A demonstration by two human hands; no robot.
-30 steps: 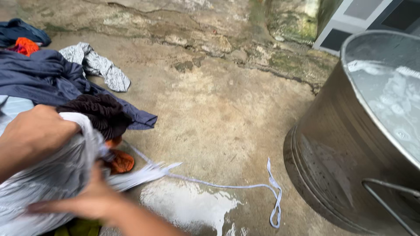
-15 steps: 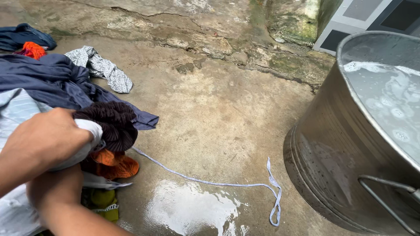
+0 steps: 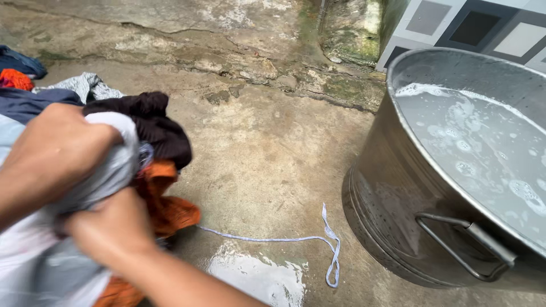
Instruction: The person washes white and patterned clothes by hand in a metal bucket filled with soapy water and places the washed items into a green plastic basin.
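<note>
My left hand (image 3: 54,150) and my right hand (image 3: 111,230) both grip a bundle of wet clothes (image 3: 85,187) at the left of the head view: pale grey-white fabric, a dark brown piece (image 3: 156,128) and an orange piece (image 3: 165,196). The bundle is lifted off the concrete ground. A thin pale blue string (image 3: 296,239) trails from it across the ground. A large metal tub (image 3: 455,165) of soapy water stands at the right, apart from the hands.
More clothes lie at the far left: a grey patterned cloth (image 3: 85,85), dark blue fabric (image 3: 23,59) and an orange bit (image 3: 14,78). A puddle (image 3: 256,278) sits on the concrete near the string. A tiled wall (image 3: 472,25) rises behind the tub.
Both hands have gathered the bundle tighter and raised it nearer the camera. The view has swung toward the tub, and the pile of clothes has slid out at the left.
</note>
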